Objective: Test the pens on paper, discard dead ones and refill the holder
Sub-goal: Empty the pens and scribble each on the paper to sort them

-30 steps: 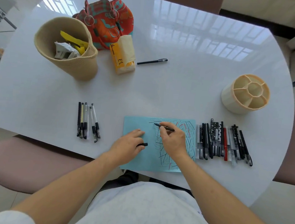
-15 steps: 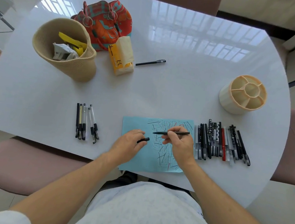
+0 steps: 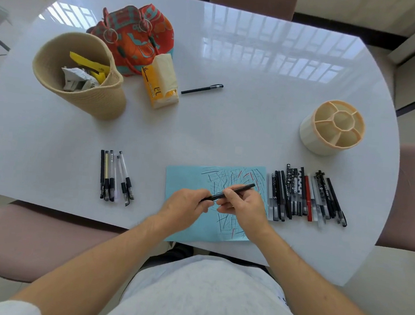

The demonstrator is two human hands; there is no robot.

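Above the scribbled blue paper (image 3: 192,178), left hand (image 3: 184,208) and right hand (image 3: 243,205) both pinch 1 black pen (image 3: 233,191); labels unreadable.

Both hands meet over the scribbled light-blue paper sheet (image 3: 191,181) on the glossy white surface (image 3: 229,124). The right hand (image 3: 245,206) pinches a slim black pen (image 3: 233,191) mid-barrel, and the left hand (image 3: 184,207) holds its near end. Just right of that grip lies a tight row of black, white and red pens (image 3: 306,196); well left of it, five pens (image 3: 115,177). Beyond it to the right stands a cream, compartmented round pen holder (image 3: 311,131).
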